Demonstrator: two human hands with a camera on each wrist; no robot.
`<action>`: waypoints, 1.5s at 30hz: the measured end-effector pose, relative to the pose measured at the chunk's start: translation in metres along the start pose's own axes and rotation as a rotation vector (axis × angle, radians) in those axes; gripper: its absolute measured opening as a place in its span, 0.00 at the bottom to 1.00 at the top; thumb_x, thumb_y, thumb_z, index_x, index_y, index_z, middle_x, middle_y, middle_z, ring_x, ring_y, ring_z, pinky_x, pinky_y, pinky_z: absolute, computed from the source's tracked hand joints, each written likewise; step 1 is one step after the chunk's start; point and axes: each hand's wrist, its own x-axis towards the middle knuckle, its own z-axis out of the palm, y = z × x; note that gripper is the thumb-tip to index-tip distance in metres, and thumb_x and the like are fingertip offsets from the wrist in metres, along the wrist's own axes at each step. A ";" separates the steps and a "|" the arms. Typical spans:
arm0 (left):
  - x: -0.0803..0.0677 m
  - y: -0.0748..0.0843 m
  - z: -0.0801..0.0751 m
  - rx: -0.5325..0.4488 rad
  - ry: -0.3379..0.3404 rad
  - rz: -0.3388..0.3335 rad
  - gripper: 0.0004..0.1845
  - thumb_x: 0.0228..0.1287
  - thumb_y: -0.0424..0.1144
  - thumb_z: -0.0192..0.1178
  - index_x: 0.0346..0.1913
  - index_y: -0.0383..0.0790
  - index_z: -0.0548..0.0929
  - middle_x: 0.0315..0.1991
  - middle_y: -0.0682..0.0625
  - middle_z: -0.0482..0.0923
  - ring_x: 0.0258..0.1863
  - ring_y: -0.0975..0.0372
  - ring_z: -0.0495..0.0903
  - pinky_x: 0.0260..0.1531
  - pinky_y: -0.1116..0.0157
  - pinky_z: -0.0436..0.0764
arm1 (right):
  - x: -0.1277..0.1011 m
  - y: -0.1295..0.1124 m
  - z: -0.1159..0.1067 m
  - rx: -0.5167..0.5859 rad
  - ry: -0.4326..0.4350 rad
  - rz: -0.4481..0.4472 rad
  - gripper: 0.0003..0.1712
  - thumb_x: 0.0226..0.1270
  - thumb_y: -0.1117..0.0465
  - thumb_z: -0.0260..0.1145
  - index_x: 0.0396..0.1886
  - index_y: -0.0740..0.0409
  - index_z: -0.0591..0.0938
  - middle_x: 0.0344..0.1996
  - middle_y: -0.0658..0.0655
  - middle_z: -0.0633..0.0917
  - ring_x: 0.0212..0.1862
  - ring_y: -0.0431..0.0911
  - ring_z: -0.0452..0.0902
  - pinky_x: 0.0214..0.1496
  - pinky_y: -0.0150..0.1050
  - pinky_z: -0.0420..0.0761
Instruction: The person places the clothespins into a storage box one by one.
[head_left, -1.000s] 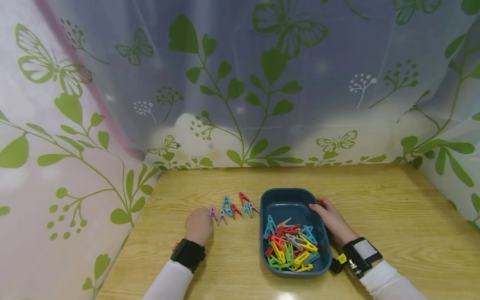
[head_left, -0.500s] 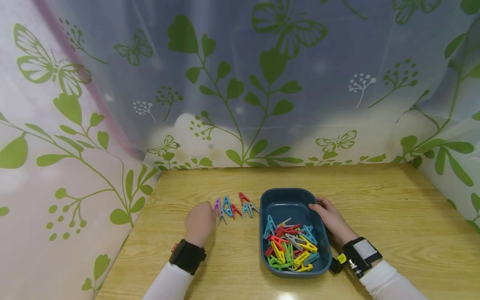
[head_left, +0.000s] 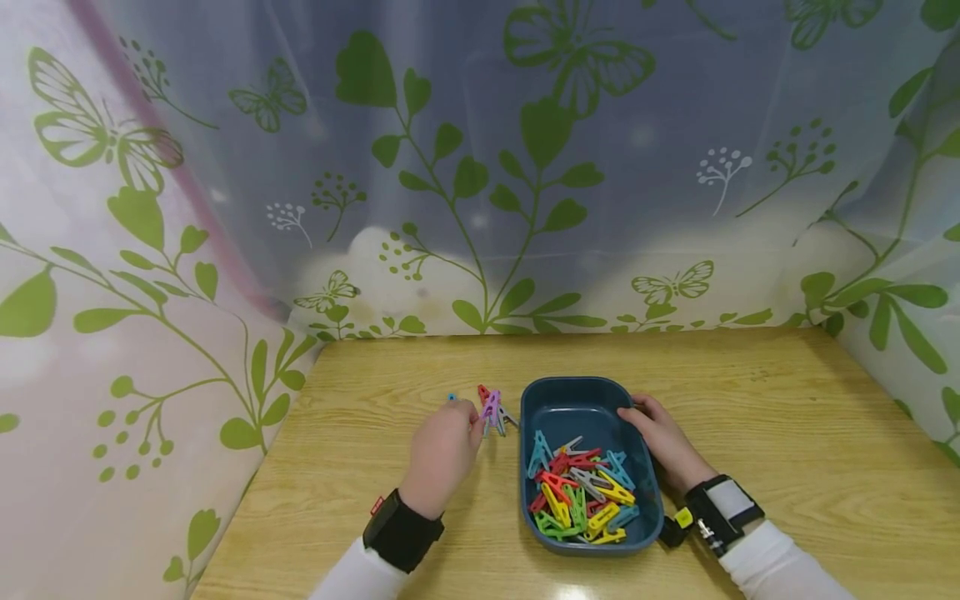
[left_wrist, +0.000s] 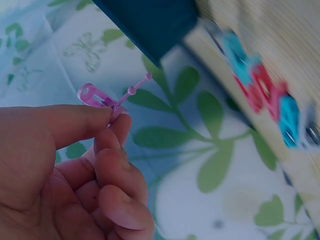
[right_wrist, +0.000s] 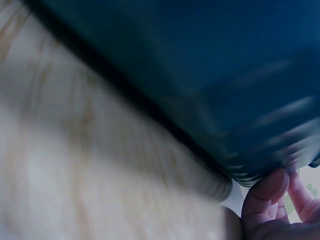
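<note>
My left hand [head_left: 444, 454] pinches a purple clothespin [head_left: 491, 407] between thumb and index finger, above the table and left of the bin. In the left wrist view the purple clothespin [left_wrist: 91, 95] sticks out past the fingertips, the other fingers loosely curled. A dark blue plastic bin [head_left: 577, 417] holds a pile of red, yellow, green, blue and grey clothespins [head_left: 588, 482]. At its right side my right hand [head_left: 671, 446] grips the rim, thumb on top and fingers against the outer wall. Several loose clothespins [left_wrist: 260, 85] lie on the table, partly hidden behind the left hand in the head view.
The wooden table [head_left: 787, 417] reaches back to a curtain [head_left: 480, 167] printed with leaves and butterflies, which also hangs at both sides. A black strap [head_left: 405, 529] is on the left wrist, another strap [head_left: 723, 508] on the right.
My left hand has lifted the purple clothespin from the left end of the loose clothespins and carried it right, towards the bin. The right hand and bin have stayed in place.
</note>
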 end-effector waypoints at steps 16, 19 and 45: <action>-0.017 0.053 0.014 -0.026 -0.169 0.168 0.09 0.69 0.41 0.69 0.30 0.45 0.82 0.26 0.56 0.76 0.21 0.69 0.69 0.20 0.72 0.67 | -0.004 -0.003 0.002 0.000 0.006 -0.028 0.36 0.81 0.44 0.55 0.74 0.65 0.61 0.66 0.68 0.70 0.59 0.55 0.74 0.51 0.35 0.77; -0.018 0.055 0.020 -0.008 -0.177 0.172 0.08 0.68 0.41 0.69 0.31 0.45 0.83 0.26 0.56 0.77 0.21 0.69 0.71 0.21 0.72 0.68 | -0.004 -0.003 0.002 0.001 0.007 -0.025 0.36 0.81 0.45 0.55 0.74 0.65 0.60 0.66 0.68 0.69 0.59 0.56 0.74 0.51 0.35 0.77; -0.021 0.063 0.030 0.052 -0.227 0.221 0.10 0.68 0.44 0.69 0.29 0.46 0.83 0.26 0.56 0.79 0.24 0.67 0.77 0.22 0.69 0.73 | -0.003 -0.003 0.000 -0.004 -0.001 -0.010 0.39 0.81 0.43 0.55 0.76 0.64 0.58 0.69 0.69 0.67 0.62 0.57 0.72 0.52 0.35 0.76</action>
